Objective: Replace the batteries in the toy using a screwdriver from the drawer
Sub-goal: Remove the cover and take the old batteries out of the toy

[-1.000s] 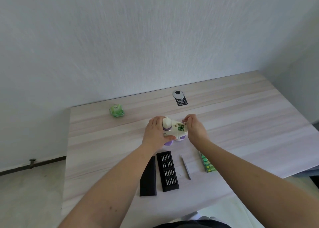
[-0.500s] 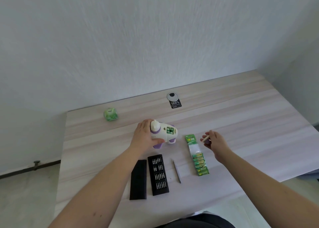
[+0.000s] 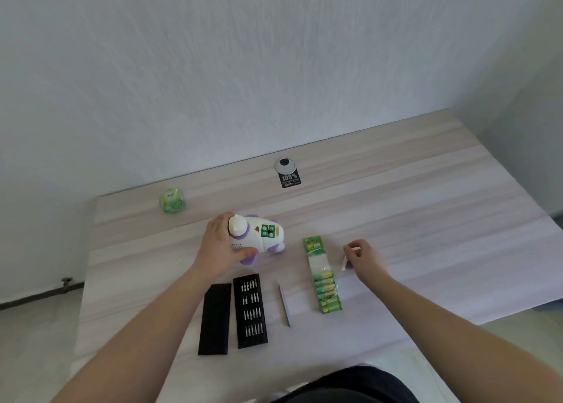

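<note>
Under right hand [image 3: 362,258], indistinct pale piece [image 3: 345,263].

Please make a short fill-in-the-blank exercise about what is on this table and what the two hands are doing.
1. The left hand holds the white and purple ___.
2. The battery pack lies between the toy and the ___ hand.
3. The screwdriver lies to the ___ of the open bit case.

Missing words: toy; right; right

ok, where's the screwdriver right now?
In the head view the screwdriver lies flat on the table, untouched, between the open bit case on its left and the battery pack on its right, nearer the person than the toy.
</note>
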